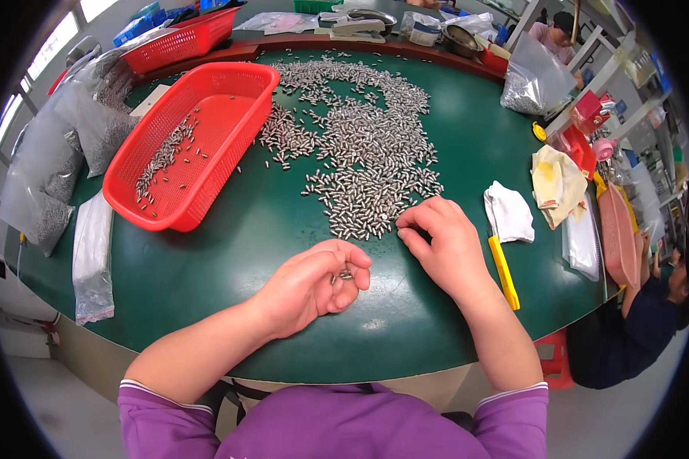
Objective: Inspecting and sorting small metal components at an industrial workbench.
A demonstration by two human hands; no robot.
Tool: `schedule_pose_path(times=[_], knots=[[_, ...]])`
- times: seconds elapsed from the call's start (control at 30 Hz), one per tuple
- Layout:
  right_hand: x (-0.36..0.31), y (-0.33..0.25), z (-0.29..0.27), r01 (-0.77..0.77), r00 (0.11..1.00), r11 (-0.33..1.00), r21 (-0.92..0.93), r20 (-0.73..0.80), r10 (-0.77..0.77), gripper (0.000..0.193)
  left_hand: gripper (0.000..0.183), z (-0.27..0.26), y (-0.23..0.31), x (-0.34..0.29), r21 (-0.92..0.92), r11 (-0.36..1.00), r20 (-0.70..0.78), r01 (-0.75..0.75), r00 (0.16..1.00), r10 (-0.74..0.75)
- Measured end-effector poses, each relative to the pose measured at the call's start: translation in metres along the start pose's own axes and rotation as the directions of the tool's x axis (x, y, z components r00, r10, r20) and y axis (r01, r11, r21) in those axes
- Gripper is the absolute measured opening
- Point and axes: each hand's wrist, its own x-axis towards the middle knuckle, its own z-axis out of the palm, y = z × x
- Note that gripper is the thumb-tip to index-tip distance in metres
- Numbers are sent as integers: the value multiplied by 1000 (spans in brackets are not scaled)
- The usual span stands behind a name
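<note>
While the left hand (314, 287) cups a few small silver metal pins (345, 274), right hand (436, 241) pinches at the big pile (360, 153) – 12 o'clock – w/ only some in the red plastic basket (195, 145), approx. 10 o'clock.

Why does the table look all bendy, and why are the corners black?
Head view: the fisheye lens curves the green table edge and leaves black corners; bright windows at upper left wash out; the pile of small shiny metal pins glints; the left hand looks sharp, not blurred.
</note>
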Motion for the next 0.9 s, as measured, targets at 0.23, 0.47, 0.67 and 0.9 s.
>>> schedule_pose_path(times=[0.23, 0.47, 0.67, 0.9], knots=[[1, -8, 0, 39, 999, 998, -40, 25, -38, 11, 20, 2, 2, 0, 29, 999, -17, 19, 1000, -19], [-2, -22, -6, -73, 978, 810, 582, 202, -57, 8, 19, 5, 2, 0, 153, 987, -18, 39, 999, -37], [-2, -25, -4, -36, 974, 792, 609, 198, -108, 8, 17, 7, 3, 0, 162, 985, -21, 56, 998, -53], [-1, -26, 0, 139, 968, 790, 598, 85, -235, 11, 18, 6, 1, 0, 217, 974, -42, 62, 998, -55]])
